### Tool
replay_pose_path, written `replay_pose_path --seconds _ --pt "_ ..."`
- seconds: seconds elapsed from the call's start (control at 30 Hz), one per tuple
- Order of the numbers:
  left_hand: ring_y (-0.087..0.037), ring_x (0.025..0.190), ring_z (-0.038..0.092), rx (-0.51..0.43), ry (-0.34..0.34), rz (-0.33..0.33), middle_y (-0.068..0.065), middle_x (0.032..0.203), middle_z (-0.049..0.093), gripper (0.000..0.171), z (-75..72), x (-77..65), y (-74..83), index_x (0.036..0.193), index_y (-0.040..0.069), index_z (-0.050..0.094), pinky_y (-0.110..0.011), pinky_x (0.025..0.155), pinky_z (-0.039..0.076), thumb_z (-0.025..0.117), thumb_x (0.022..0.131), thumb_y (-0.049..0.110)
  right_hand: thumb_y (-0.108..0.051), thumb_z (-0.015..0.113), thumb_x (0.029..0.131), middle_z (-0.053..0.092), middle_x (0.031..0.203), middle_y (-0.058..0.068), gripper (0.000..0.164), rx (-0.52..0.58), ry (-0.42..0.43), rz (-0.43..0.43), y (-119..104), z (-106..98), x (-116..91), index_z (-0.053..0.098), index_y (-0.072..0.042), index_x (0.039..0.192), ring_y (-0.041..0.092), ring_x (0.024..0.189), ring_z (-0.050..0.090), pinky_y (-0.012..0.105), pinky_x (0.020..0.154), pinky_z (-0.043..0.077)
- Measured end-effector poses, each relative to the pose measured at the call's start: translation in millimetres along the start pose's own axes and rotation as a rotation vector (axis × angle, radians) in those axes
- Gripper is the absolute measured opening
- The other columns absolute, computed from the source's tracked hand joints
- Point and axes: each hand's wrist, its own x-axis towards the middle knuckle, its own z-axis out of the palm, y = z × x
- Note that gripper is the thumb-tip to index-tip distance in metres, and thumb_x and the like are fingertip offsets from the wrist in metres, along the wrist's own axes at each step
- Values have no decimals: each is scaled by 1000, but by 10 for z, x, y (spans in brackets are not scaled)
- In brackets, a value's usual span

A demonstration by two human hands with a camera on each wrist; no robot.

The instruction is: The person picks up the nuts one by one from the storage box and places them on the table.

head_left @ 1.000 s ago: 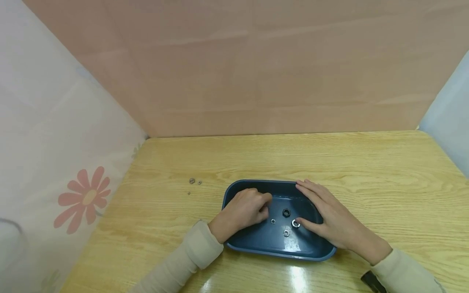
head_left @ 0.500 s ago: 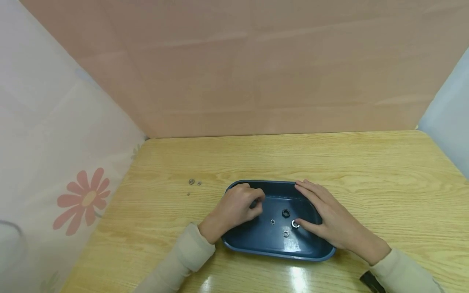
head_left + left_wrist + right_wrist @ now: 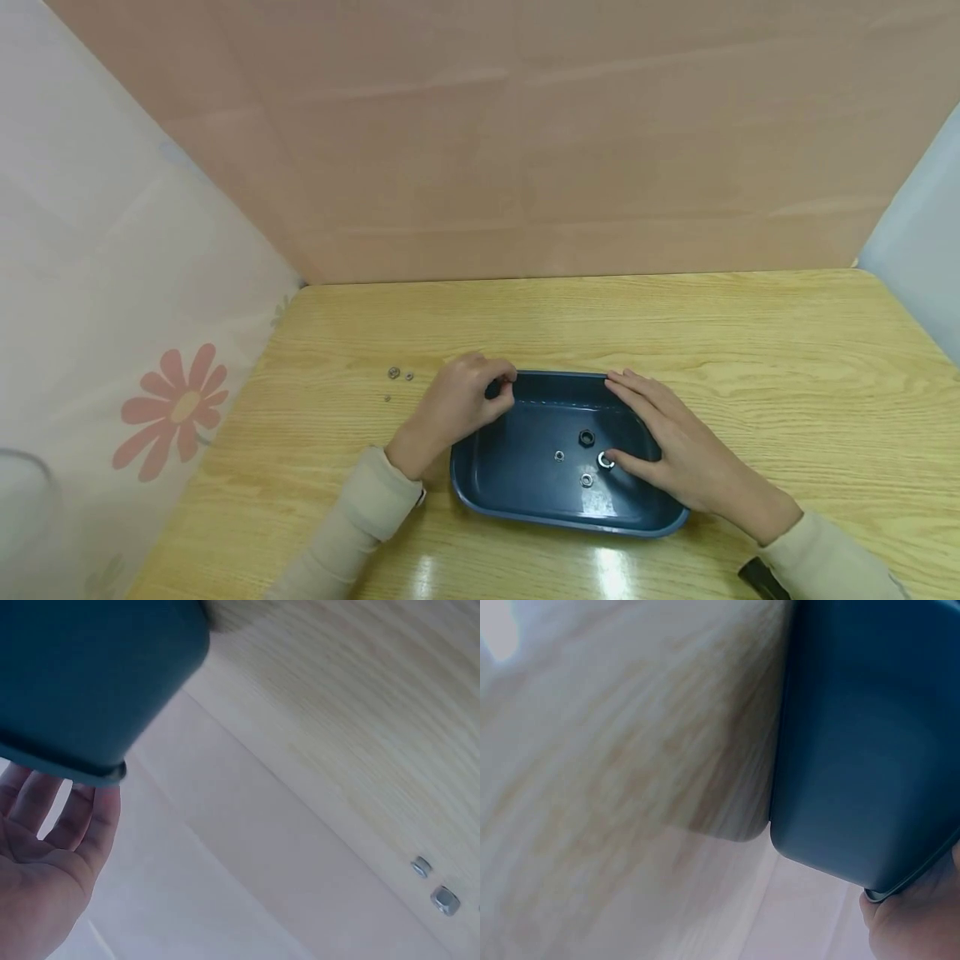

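Note:
A dark blue tray (image 3: 525,508) stands on the table, also filling the top left of the left wrist view. Inside lie a black nut (image 3: 587,438), a bright ring-like nut (image 3: 606,460) and smaller silver nuts (image 3: 587,481). My left hand (image 3: 453,404) is over the tray's far left corner, thumb and forefinger close together; their tips hide whether anything is between them. My right hand (image 3: 678,454) rests with extended fingers on the far right rim, its thumb reaching inside beside the bright nut. Left of the tray lie a hex nut (image 3: 393,372) and smaller nuts (image 3: 409,377).
The wooden table (image 3: 787,375) reaches back to a pinkish-brown cloth wall (image 3: 525,167). A white cloth with a red flower (image 3: 183,406) hangs at the left. A black object (image 3: 763,577) shows beside the right sleeve.
My left hand has risen from inside the tray and moved left and away from me to its far left corner. The right hand and the visible nuts have stayed in place.

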Motion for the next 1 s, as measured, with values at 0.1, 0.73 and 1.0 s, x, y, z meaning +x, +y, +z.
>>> replay_pose_path --seconds 0.1,0.73,1.0 --pt "-11 66 59 -11 5 -18 3 79 74 11 -11 3 -51 91 10 75 -18 60 49 72 81 7 -33 80 82 36 157 10 85 0 6 -3 1 0 0 37 -12 153 37 142 35 26 125 14" --pt "-19 78 69 -1 92 -138 -4 89 76 11 -60 -23 -341 95 8 74 -28 68 58 71 85 6 -33 81 82 38 157 10 85 -7 12 -8 -5 1 6 39 -10 151 37 142 36 41 121 29" --pt "-23 78 71 13 80 -187 -6 87 77 12 -44 -22 -505 95 7 73 -31 68 59 70 84 4 -30 82 80 38 156 11 86 -10 30 -35 6 10 2 39 -9 151 38 141 37 15 122 6"
